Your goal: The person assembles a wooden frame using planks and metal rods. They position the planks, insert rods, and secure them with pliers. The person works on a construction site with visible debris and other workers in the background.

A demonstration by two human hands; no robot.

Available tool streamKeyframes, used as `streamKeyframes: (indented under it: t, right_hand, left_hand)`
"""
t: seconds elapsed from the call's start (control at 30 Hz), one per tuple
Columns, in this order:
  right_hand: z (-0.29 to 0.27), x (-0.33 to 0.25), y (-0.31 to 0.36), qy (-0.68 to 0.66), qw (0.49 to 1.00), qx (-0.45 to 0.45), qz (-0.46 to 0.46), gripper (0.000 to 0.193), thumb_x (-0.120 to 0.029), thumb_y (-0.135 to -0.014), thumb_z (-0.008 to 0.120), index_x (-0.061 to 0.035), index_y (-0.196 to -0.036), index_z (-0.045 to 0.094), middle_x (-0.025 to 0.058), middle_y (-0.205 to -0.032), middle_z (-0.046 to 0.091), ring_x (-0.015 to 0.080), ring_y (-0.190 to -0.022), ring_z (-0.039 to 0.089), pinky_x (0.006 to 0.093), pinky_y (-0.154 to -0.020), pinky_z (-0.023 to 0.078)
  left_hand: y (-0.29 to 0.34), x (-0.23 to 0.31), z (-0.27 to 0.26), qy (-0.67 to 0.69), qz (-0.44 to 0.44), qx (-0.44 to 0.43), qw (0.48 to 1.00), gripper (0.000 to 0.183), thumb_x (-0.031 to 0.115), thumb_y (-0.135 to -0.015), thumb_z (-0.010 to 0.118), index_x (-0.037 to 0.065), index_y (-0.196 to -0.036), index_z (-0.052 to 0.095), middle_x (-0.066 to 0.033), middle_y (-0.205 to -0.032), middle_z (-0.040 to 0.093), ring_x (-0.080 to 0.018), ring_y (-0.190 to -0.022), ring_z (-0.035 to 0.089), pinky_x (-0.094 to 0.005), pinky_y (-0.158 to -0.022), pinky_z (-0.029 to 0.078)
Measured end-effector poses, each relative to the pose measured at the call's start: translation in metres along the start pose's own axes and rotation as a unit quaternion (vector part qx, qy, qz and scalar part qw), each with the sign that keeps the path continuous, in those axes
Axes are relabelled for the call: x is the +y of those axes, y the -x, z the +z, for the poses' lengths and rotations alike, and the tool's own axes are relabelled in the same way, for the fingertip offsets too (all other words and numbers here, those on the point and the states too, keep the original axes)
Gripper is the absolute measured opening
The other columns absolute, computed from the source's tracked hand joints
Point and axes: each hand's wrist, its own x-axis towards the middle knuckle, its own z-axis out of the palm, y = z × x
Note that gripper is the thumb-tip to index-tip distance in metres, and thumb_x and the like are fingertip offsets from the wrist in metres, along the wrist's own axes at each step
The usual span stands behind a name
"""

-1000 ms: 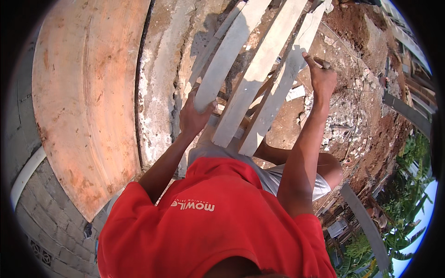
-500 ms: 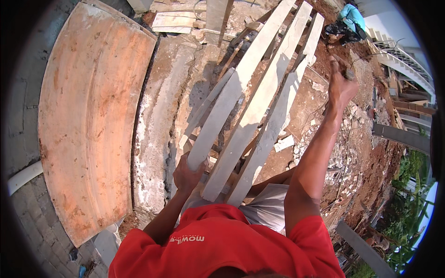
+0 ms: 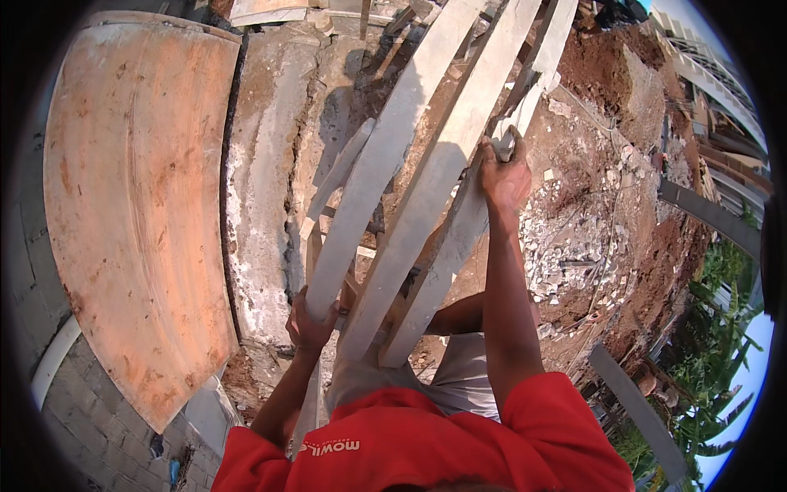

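Three long, pale wooden planks run side by side from near my waist to the far top, lying over rough timber pieces. My left hand [image 3: 311,320] is closed around the near end of the left plank [image 3: 373,193], its thumb on one side and its fingers on the other. My right hand [image 3: 507,180] reaches forward to the right plank [image 3: 451,250]. Its thumb and fingers close around the plank's right edge, and part of the grip is hidden. Between these two lies the middle plank [image 3: 414,217], untouched by either hand.
A big, stained plywood sheet [image 3: 139,213] leans at the left beside a rough concrete ledge [image 3: 266,180]. White rubble [image 3: 566,254] and red soil cover the ground at the right. Grey posts [image 3: 709,215] and green plants [image 3: 717,336] stand at the far right.
My right hand has come down and left from the air, where it held a small dark piece, onto the right plank. The left hand stays on its plank. The view has shifted slightly.
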Motion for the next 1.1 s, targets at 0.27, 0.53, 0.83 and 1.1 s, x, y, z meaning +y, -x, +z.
streamKeyframes:
  t: [0.27, 0.53, 0.83, 1.1]
  right_hand:
    - [-0.011, 0.01, -0.019, 0.077, 0.992, -0.012, 0.095, 0.076, -0.065, -0.067, 0.084, -0.0005, -0.107, 0.078, 0.0216, -0.092, 0.078, 0.0378, -0.09, 0.076, 0.0472, -0.084, 0.058]
    - [-0.002, 0.035, -0.032, 0.071, 0.991, -0.05, 0.103, 0.086, -0.072, -0.065, 0.083, -0.0009, -0.114, 0.076, 0.0219, -0.104, 0.078, 0.0364, -0.098, 0.075, 0.0459, -0.09, 0.057]
    - [-0.017, 0.014, -0.035, 0.071, 0.969, -0.185, 0.148, 0.082, -0.069, -0.073, 0.079, -0.0068, -0.127, 0.073, 0.0185, -0.119, 0.075, 0.0346, -0.115, 0.071, 0.0434, -0.1, 0.054]
    - [-0.041, 0.082, -0.074, 0.126, 0.944, -0.278, 0.126, 0.079, -0.069, -0.077, 0.076, -0.013, -0.132, 0.072, 0.0145, -0.135, 0.07, 0.0331, -0.126, 0.066, 0.0448, -0.104, 0.051]
  left_hand:
    - [-0.001, -0.007, 0.004, -0.06, -0.066, -0.07, 0.994, 0.082, 0.05, -0.075, 0.086, 0.009, -0.137, 0.053, -0.0167, -0.129, 0.066, -0.042, -0.107, 0.069, -0.054, -0.089, 0.057]
    - [0.004, -0.024, 0.01, -0.098, -0.063, -0.085, 0.99, 0.08, 0.052, -0.077, 0.084, 0.007, -0.135, 0.053, -0.0188, -0.128, 0.065, -0.0424, -0.112, 0.066, -0.0516, -0.092, 0.057]
    - [-0.015, -0.005, -0.022, -0.092, -0.074, -0.188, 0.975, 0.08, 0.059, -0.082, 0.081, 0.004, -0.132, 0.05, -0.0203, -0.119, 0.065, -0.0442, -0.107, 0.067, -0.0527, -0.088, 0.055]
    - [-0.118, 0.09, -0.064, -0.254, -0.074, -0.489, 0.831, 0.085, 0.069, -0.087, 0.07, 0.002, -0.139, 0.06, -0.0235, -0.129, 0.069, -0.0415, -0.121, 0.066, -0.0475, -0.105, 0.052]
